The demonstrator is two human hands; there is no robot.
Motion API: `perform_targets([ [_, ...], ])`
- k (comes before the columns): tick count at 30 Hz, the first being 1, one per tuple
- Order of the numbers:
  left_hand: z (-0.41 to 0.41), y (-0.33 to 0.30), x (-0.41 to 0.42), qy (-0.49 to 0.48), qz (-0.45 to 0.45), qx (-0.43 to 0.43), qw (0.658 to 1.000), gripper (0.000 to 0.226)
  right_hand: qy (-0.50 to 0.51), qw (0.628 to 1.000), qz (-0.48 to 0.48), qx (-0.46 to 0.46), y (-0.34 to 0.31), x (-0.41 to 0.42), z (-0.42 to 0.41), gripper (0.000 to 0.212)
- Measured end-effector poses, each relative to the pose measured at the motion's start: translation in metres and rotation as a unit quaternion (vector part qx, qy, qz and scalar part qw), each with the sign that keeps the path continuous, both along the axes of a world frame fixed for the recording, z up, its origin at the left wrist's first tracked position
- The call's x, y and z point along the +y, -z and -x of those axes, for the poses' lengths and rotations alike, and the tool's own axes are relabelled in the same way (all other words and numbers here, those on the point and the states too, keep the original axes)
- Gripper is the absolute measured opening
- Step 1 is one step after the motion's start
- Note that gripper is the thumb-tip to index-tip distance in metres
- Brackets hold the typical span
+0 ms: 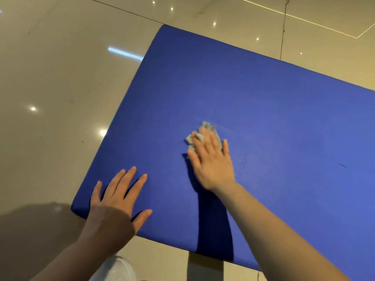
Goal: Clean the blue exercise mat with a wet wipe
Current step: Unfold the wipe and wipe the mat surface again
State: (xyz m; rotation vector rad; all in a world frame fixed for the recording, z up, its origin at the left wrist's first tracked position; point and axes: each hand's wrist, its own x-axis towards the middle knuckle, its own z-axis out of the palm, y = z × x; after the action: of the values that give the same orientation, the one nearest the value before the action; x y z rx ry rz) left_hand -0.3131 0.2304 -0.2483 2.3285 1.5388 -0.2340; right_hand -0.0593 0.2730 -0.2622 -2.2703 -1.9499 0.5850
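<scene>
Two flat hands: right hand (211,165) presses a crumpled wipe (199,134) mid-mat (263,98); left hand (115,201), fingers spread, rests at its near corner.

Glossy beige tiled floor (60,78) with dark grout lines and light reflections

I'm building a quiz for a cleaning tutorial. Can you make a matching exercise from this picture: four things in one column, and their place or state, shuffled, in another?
Column one:
1. left hand
2. right hand
3. wet wipe
4. blue exercise mat

Column two:
A. crumpled, grey-white, under flat fingers
B. lying on the glossy tiled floor
C. spread flat near the mat's corner, holding nothing
D. pressing the wipe onto the mat

Pairs: 1-C, 2-D, 3-A, 4-B
</scene>
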Motion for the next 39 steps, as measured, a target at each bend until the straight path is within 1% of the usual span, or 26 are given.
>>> perform_targets([
  [3,-0.01,-0.001,0.02,-0.025,-0.004,0.001,1.0,0.075,0.13,0.99,0.036,-0.031,-0.003,0.016,-0.048,0.06],
  [5,-0.018,-0.001,0.036,-0.034,-0.015,0.01,0.999,0.074,0.202,0.978,0.05,-0.02,-0.005,0.027,-0.054,0.062],
  [6,-0.023,0.0,0.047,-0.039,-0.016,0.012,0.999,0.074,0.217,0.975,0.05,-0.014,-0.005,0.034,-0.048,0.066],
  [7,-0.027,-0.002,0.053,-0.047,-0.004,0.016,0.999,0.075,0.205,0.978,0.044,-0.013,-0.006,0.036,-0.034,0.072],
  [8,-0.031,-0.001,0.058,-0.052,-0.004,0.016,0.999,0.076,0.165,0.986,0.025,-0.009,-0.007,0.037,-0.017,0.081],
  [10,-0.039,0.002,0.071,-0.059,-0.026,0.009,0.998,0.076,0.048,0.998,0.003,0.049,-0.01,0.04,0.02,0.087],
  [11,-0.044,0.002,0.077,-0.062,-0.023,0.01,0.998,0.075,0.001,0.996,0.016,0.083,-0.013,0.041,0.034,0.084],
  [13,-0.055,-0.002,0.089,-0.074,-0.025,-0.004,0.997,0.074,-0.045,0.99,0.051,0.126,-0.019,0.051,0.038,0.069],
  [14,-0.061,-0.003,0.095,-0.094,-0.03,-0.019,0.995,0.073,-0.057,0.988,0.064,0.128,-0.02,0.057,0.03,0.063],
  [15,-0.068,-0.004,0.1,-0.124,-0.016,-0.028,0.992,0.074,-0.069,0.988,0.069,0.117,-0.021,0.062,0.016,0.063],
  [16,-0.073,-0.002,0.102,-0.147,0.0,-0.031,0.989,0.076,-0.074,0.991,0.063,0.093,-0.019,0.065,-0.002,0.07],
  [17,-0.078,0.0,0.103,-0.147,-0.011,-0.037,0.988,0.075,-0.067,0.994,0.057,0.062,-0.016,0.067,-0.024,0.08],
  [18,-0.084,0.001,0.104,-0.134,-0.039,-0.05,0.989,0.07,-0.046,0.997,0.054,0.031,-0.013,0.071,-0.049,0.085],
  [19,-0.089,0.001,0.107,-0.12,-0.057,-0.055,0.99,0.068,-0.013,0.998,0.053,0.007,-0.01,0.074,-0.075,0.084],
  [20,-0.095,-0.001,0.112,-0.114,-0.046,-0.04,0.992,0.067,0.028,0.998,0.055,-0.009,-0.007,0.078,-0.099,0.076],
  [22,-0.102,0.0,0.127,-0.146,0.004,-0.015,0.989,0.069,0.118,0.99,0.07,-0.016,-0.006,0.087,-0.138,0.064],
  [24,-0.106,-0.001,0.141,-0.151,0.047,0.042,0.986,0.075,0.188,0.979,0.078,-0.025,-0.005,0.097,-0.15,0.064],
  [26,-0.107,0.0,0.152,-0.135,0.066,0.063,0.987,0.081,0.219,0.973,0.068,-0.04,-0.003,0.108,-0.131,0.068],
  [28,-0.11,0.0,0.158,-0.133,0.108,0.092,0.981,0.085,0.171,0.984,0.05,-0.026,-0.004,0.118,-0.095,0.073],
  [30,-0.109,-0.001,0.162,-0.122,0.135,0.116,0.976,0.092,0.059,0.998,0.016,0.005,-0.004,0.129,-0.051,0.086],
  [32,-0.105,0.007,0.162,-0.119,0.126,0.091,0.981,0.107,-0.059,0.998,0.009,0.025,-0.003,0.141,-0.02,0.09],
  [33,-0.105,0.011,0.162,-0.118,0.1,0.064,0.986,0.117,-0.107,0.994,0.011,0.02,-0.003,0.149,-0.015,0.089],
  [34,-0.104,0.014,0.163,-0.1,0.08,0.071,0.989,0.125,-0.143,0.99,0.007,0.007,-0.002,0.158,-0.02,0.087],
  [35,-0.101,0.019,0.164,-0.092,0.069,0.076,0.991,0.125,-0.162,0.987,0.0,-0.007,-0.002,0.166,-0.031,0.086],
  [37,-0.097,0.023,0.163,-0.082,0.066,0.061,0.993,0.114,-0.13,0.991,-0.005,-0.034,-0.001,0.181,-0.069,0.08],
  [39,-0.096,0.029,0.161,-0.079,0.054,0.054,0.994,0.111,-0.032,0.998,0.025,-0.056,0.0,0.192,-0.12,0.069],
])
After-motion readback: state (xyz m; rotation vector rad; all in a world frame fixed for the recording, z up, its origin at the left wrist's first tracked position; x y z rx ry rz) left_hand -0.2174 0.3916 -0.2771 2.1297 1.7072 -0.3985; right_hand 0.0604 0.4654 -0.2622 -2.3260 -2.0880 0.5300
